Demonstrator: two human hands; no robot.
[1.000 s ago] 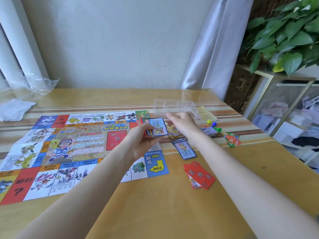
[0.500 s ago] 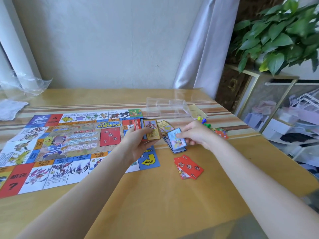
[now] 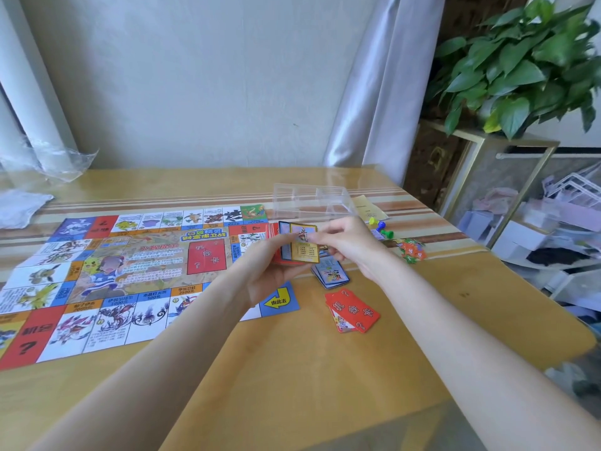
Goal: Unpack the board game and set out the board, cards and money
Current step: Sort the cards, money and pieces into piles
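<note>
The right hand [image 3: 344, 244] pinches the upper edge of a yellow-bordered card [image 3: 304, 244], thumb and fingertips curled onto its glossy face. That card fronts a stack of cards [image 3: 282, 245] gripped from below by the left hand [image 3: 270, 271], fingers wrapped round the stack; red card backs show at its left edge.

Just beyond the hands, flat on the table [image 3: 292, 369]:
- a small pile of blue-bordered cards [image 3: 331, 275], slightly fanned;
- a pile of red cards [image 3: 353, 310], rectangular, printed with white characters and question marks.

The game board [image 3: 130, 271] — a thin printed sheet with creases — lies unfolded at left, its bottom-right corner partly under the left wrist. A clear plastic box [image 3: 312, 200] (rigid, rectangular) stands behind the hands. To its right lie a pale yellow sheet [image 3: 367, 205], coloured plastic pawns [image 3: 380, 227] and a heap of orange-and-green tokens [image 3: 411, 250]. The table surface is smooth yellow wood with striped inlay.
</note>
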